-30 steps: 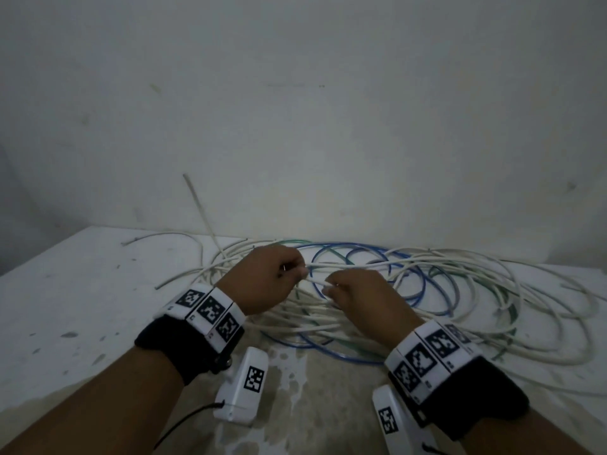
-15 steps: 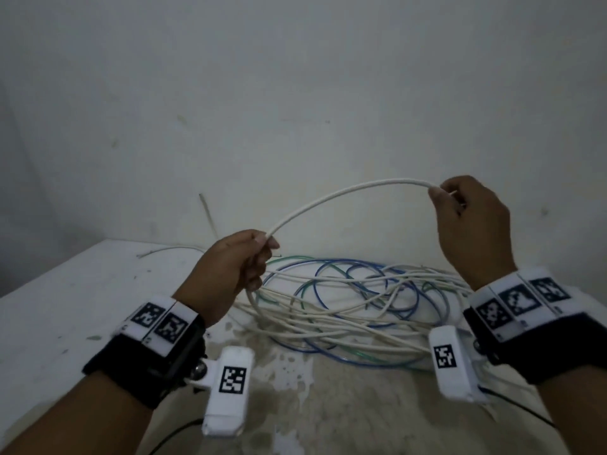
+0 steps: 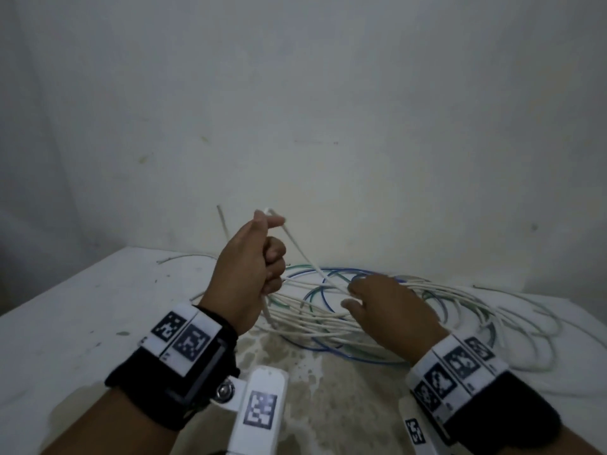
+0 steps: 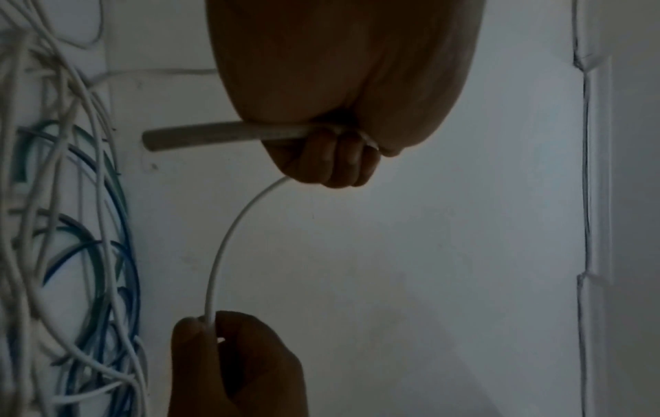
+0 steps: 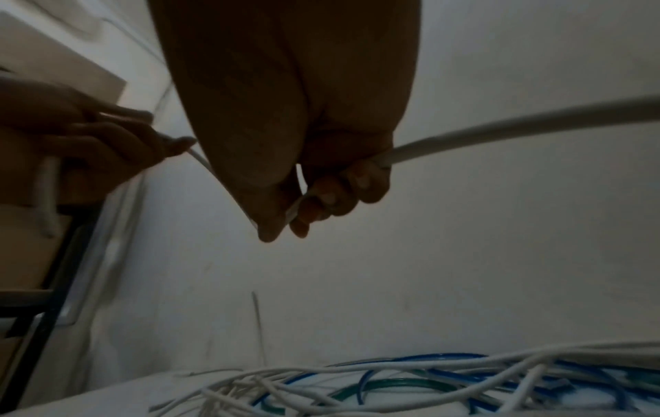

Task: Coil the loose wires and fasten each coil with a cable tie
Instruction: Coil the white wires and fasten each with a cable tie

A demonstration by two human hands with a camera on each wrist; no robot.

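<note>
A loose tangle of white, blue and green wires lies on the white table against the wall. My left hand is raised in a fist round one white wire; its cut end sticks out below the fist. That wire slopes down to my right hand, which pinches it between thumb and fingers just above the tangle. No cable tie is visible.
The wall stands close behind the wires. Stray white wire ends rise and trail at the back left. The near table surface between my wrists is stained and worn.
My right hand has dropped from high on the right down to the tangle, sliding along the white wire. My left hand has risen and closed into a fist round the wire.
</note>
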